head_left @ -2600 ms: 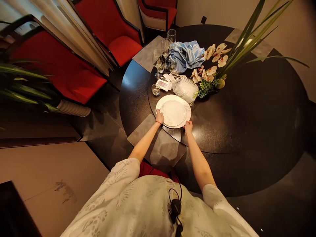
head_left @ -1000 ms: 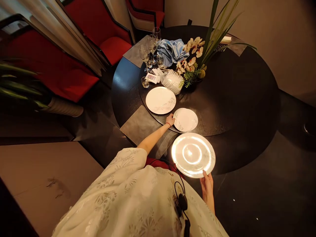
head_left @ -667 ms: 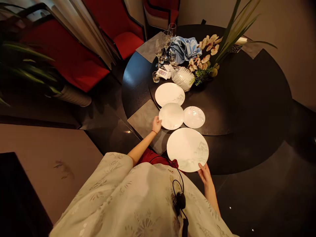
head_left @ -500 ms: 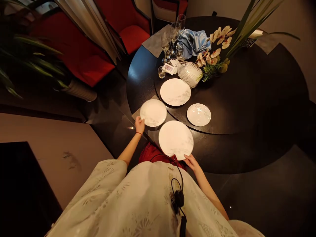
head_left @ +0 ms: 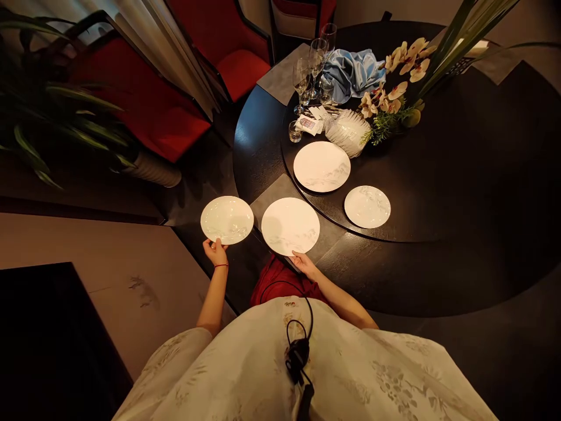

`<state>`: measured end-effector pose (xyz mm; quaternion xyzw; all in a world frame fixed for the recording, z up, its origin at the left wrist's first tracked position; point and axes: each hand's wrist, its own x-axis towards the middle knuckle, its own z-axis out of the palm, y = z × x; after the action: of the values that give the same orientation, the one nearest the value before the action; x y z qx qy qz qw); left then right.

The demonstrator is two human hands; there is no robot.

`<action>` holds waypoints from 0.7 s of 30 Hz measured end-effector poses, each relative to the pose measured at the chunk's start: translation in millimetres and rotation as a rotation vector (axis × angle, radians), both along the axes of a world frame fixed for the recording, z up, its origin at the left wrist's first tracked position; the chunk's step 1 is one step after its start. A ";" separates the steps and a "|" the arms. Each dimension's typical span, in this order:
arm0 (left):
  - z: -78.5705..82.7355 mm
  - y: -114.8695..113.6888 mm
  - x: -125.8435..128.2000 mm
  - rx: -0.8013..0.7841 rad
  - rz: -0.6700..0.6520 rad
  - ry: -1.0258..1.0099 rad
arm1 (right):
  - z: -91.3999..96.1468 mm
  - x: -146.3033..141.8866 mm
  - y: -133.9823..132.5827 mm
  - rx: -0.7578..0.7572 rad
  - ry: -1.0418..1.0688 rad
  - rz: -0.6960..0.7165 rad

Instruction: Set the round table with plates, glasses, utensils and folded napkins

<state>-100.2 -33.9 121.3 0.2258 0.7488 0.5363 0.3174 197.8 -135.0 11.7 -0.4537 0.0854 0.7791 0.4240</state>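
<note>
My left hand (head_left: 215, 252) grips the near rim of a white plate (head_left: 227, 220), which is held out past the table's edge on the left. By its near edge, my right hand (head_left: 304, 262) holds a larger white plate (head_left: 290, 226) with a faint grey pattern, over a grey placemat (head_left: 280, 190). Whether this plate touches the mat I cannot tell. Beyond, on the raised round turntable, lie a large white plate (head_left: 322, 166) and a smaller white plate (head_left: 367, 207).
Wine glasses (head_left: 301, 79), a small glass (head_left: 295, 131), blue cloth (head_left: 353, 73), clear glassware (head_left: 348, 131) and a flower arrangement (head_left: 390, 99) crowd the far side of the dark round table (head_left: 394, 269). Red chairs (head_left: 245, 70) and a potted plant (head_left: 153, 169) stand to the left.
My left hand has carried its plate left, away from the table's edge. My right hand has moved its larger plate left and forward over the placemat. The view has shifted slightly.
</note>
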 end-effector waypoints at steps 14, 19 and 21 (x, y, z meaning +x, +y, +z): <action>-17.7 -7.4 32.7 -0.035 -0.086 -0.127 | 1.5 -53.4 57.5 -0.037 -0.003 -0.248; -32.7 -0.6 50.6 -0.028 -0.180 -0.220 | -1.7 -60.2 61.8 -0.162 -0.004 -0.073; -43.7 4.4 68.3 -0.040 -0.219 -0.285 | -1.9 -52.9 52.2 -0.192 0.027 0.105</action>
<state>-31.9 -29.5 77.6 0.2215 0.6778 0.5099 0.4812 144.9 -82.8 9.8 -0.4856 0.1415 0.7947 0.3357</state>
